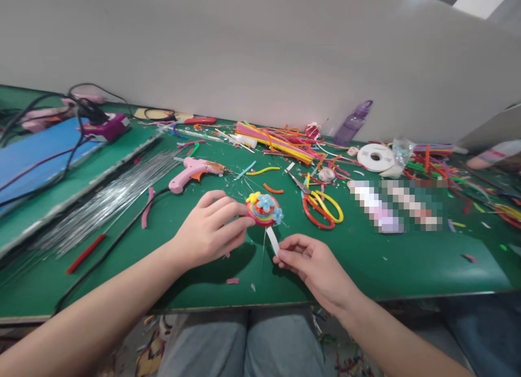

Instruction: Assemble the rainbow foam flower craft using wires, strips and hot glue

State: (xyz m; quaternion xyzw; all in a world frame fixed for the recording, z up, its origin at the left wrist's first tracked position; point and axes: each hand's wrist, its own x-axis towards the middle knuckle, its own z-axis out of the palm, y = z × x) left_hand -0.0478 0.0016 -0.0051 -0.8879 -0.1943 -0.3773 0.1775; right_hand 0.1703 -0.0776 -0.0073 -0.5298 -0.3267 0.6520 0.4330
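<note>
**Taping the stem of a pipe-cleaner flower**

The left hand [211, 230] pinches the flower disc [264, 209] above the green table [386, 257]; the right hand [313, 263] grips the white tape strip [273, 241] at its wire stem. Keeping the strip taut should help. Scissors [321, 203] lie beyond. No writing is legible.

Bare green table [407, 263] lies open right of the right hand [313, 266]. Scissors [321, 203] sit just behind it; a glue gun [195, 171] and wire bundle [106, 203] crowd the left hand [211, 230].

glue gun [194, 171] left of scissors [319, 202] — on table [407, 263]
</note>
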